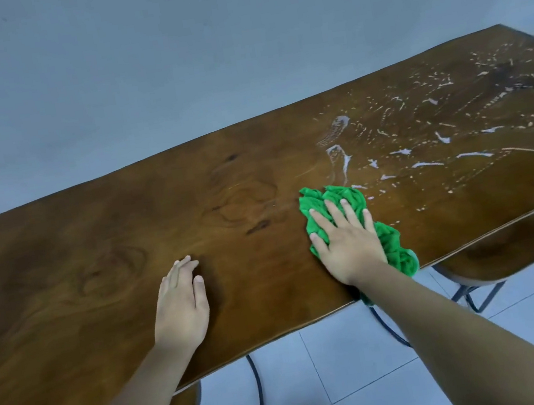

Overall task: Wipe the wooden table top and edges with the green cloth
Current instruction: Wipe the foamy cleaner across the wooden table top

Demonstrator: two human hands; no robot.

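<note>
The single camera sat on my head, close above the long brown wooden table (101, 261), looking forward and down across its near edge.

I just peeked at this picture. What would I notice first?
The bright green cloth jumps out, bunched under the right hand near the table's front edge. Next, white streaks cover the right part of the wooden table. The left hand rests flat on the bare wood beside it.

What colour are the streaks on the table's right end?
White streaks on the brown wooden table; head view.
</note>
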